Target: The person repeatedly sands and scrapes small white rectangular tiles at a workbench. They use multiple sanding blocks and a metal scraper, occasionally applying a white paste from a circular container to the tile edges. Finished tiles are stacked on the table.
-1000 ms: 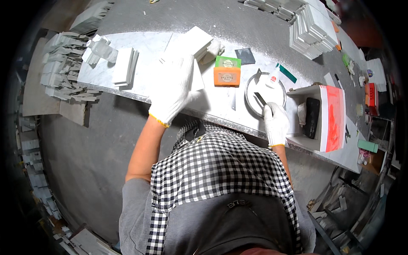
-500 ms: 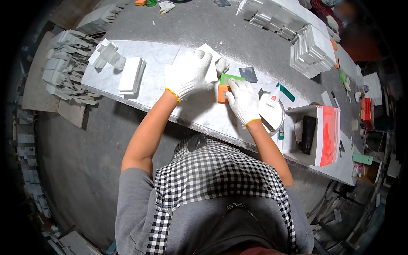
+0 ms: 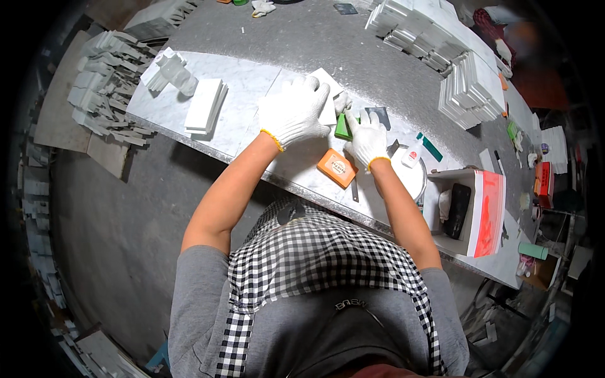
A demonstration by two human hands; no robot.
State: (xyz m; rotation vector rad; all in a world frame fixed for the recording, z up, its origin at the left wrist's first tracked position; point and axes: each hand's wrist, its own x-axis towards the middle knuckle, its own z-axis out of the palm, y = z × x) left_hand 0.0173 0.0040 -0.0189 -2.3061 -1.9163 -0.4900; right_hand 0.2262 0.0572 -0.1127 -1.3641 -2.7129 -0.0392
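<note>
Gloves are covering both hands; the left hand (image 3: pixel 293 112) is lying spread, fingers wide, pressing flat on a white marble tile (image 3: pixel 322 101) resting on the desk (image 3: pixel 239 107); the right hand (image 3: pixel 366 138) is sitting just beside it with fingers loosely open, its fingertips touching a green block (image 3: pixel 342 128), though whether it is gripping the block I cannot tell; an orange sanding block (image 3: pixel 336 167) is lying near the right wrist, and a white round dish (image 3: pixel 413 179) is standing beyond it; stacked white tiles (image 3: pixel 205 107) are waiting well apart to the left; judging from this, the tile is being steadied for hand finishing, and the next move is calling for a firm hold on the tile and a sure grip on the block.
</note>
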